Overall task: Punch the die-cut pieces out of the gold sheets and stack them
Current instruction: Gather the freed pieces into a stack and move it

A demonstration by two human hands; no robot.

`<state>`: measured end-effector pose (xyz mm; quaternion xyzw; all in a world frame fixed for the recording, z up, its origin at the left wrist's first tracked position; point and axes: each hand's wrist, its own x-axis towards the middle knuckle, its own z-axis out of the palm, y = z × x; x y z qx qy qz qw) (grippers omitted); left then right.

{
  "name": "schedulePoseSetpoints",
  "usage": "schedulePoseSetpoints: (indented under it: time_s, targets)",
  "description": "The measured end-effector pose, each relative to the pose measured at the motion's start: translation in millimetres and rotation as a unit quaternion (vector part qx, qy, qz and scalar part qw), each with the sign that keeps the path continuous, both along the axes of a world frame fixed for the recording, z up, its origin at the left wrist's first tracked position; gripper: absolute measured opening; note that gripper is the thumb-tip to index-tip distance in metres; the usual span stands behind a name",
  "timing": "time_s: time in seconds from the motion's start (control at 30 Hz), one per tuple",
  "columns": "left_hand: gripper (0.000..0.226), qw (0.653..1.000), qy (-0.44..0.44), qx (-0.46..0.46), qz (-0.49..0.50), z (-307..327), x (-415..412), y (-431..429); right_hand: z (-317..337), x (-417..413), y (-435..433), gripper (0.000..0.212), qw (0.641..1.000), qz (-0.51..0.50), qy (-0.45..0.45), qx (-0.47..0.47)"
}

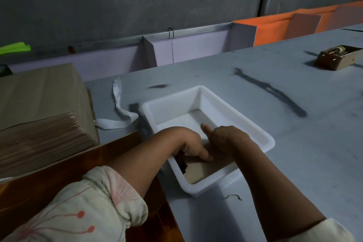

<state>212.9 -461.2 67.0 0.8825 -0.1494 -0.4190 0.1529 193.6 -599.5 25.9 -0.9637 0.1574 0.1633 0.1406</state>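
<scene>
While both hands reach down into the white tub [208,102], the head view shows the punched pieces [198,169] lying flat at its near end, right under the fingertips. The left hand [191,145] has its fingers bent and pressed close together, pushing down on the top brown piece. Its thumb side hides a darker bit of card at the left wall of the tub, so I cannot tell if it pinches that bit or only touches it. The right hand [225,137] sits just beside the left, thumb sticking up, and its other fingers curl down out of sight behind the hand.

The stack's long side runs from the left fingers across to the right ones, so each hand has one end. Both hands are about as near to it. The far end of the tub, past the fingers, looks bare.

To the left of the left arm lies a shiny gold sheet [59,180], with a tall pile of brown sheets [39,122] beyond it. My guess is the next reach goes that way, and the left hand is nearer.
</scene>
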Motion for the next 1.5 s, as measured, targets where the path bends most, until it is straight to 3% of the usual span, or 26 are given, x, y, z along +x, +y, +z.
schedulePoseSetpoints:
  time_s: [0.1,0.23,0.57,0.77,0.93,1.13,1.3,1.5]
  targets:
    - [0.050,1.000,0.014,-0.006,0.009,-0.2,0.1,0.8,-0.9,-0.4,-0.4,0.084,0.998,-0.062,-0.022,0.000]
    - [0.050,0.999,0.036,-0.014,0.024,-1.7,0.4,1.4,-4.6,1.1,0.4,0.082,0.999,-0.042,0.016,0.028]
    - [0.067,0.999,-0.036,-0.011,0.005,-8.1,1.0,2.7,-0.2,-1.8,1.0,0.059,0.999,0.006,0.030,0.019]
    - [0.061,0.999,-0.030,-0.010,0.005,-5.7,-1.9,3.1,2.2,-4.2,2.6,0.073,0.997,-0.006,0.038,0.063]
    - [0.057,0.999,-0.019,-0.021,0.018,-2.3,-2.0,1.4,18.6,-7.6,-1.1,0.086,0.985,-0.103,-0.054,0.126]
    - [0.052,0.996,-0.034,-0.044,0.075,-4.5,-2.2,-5.3,29.3,-11.9,-19.5,0.067,0.954,-0.159,-0.035,0.253]
    - [0.040,0.987,-0.008,-0.101,0.123,-9.4,-6.5,-7.7,20.3,-13.2,-15.2,0.060,0.954,-0.145,-0.019,0.263]
    - [0.035,0.987,-0.017,-0.101,0.121,-11.2,-7.6,-7.8,20.3,-14.5,-13.8,0.058,0.953,-0.142,-0.035,0.266]
